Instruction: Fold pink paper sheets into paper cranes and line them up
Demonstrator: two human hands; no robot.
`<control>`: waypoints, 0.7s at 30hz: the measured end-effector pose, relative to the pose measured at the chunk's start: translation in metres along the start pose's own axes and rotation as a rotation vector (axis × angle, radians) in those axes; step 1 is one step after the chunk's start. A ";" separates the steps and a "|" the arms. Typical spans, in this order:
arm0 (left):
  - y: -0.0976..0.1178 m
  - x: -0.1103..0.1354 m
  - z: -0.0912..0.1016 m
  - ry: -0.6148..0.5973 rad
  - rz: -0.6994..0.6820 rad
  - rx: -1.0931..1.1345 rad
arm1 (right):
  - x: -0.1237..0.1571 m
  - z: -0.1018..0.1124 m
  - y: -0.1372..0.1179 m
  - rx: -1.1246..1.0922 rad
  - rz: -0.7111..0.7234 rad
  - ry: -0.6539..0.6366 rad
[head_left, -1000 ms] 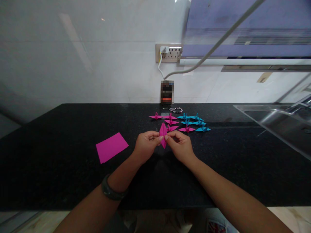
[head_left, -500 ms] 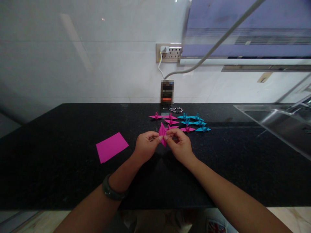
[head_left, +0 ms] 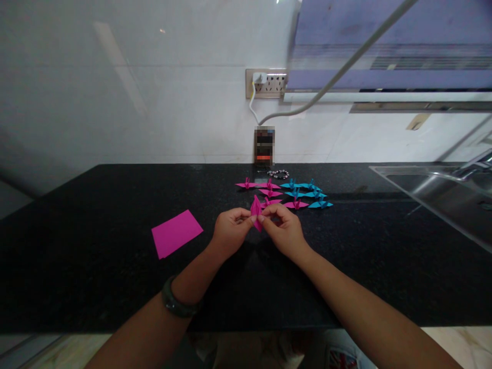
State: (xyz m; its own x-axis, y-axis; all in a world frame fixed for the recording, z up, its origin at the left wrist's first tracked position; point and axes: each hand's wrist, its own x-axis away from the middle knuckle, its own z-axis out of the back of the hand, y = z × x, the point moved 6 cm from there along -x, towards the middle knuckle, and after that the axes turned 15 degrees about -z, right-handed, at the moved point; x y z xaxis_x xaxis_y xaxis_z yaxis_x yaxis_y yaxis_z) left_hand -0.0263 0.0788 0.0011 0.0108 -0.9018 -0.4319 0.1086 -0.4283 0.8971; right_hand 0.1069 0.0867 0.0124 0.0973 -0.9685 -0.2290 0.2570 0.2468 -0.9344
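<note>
One pink folded origami piece [head_left: 255, 206] stands upright in the head view, above the middle of the black countertop [head_left: 115, 205], with the left hand [head_left: 231, 230] pinching its left edge and the right hand [head_left: 284, 228] its right edge. Just beyond sit pink origami cranes [head_left: 269, 185] and, farther right, blue origami cranes [head_left: 295, 193]. Pink paper [head_left: 177, 233] lies left of the left hand; a beaded bracelet [head_left: 278, 178] lies at the far side.
</note>
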 end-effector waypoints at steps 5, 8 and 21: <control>0.000 0.001 0.000 0.008 0.011 -0.025 | 0.001 0.002 -0.005 0.087 0.071 0.044; -0.004 0.003 -0.003 0.019 0.055 -0.011 | 0.002 0.002 -0.005 0.111 0.111 0.080; -0.003 0.006 -0.002 -0.048 -0.055 -0.301 | 0.010 -0.004 -0.010 0.445 0.250 0.107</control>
State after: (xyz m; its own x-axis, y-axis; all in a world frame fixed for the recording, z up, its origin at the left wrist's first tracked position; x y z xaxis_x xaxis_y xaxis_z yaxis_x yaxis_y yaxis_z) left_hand -0.0249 0.0745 -0.0047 -0.0491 -0.8823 -0.4681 0.3975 -0.4472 0.8012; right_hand 0.1014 0.0741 0.0186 0.1149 -0.8702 -0.4791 0.6242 0.4384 -0.6466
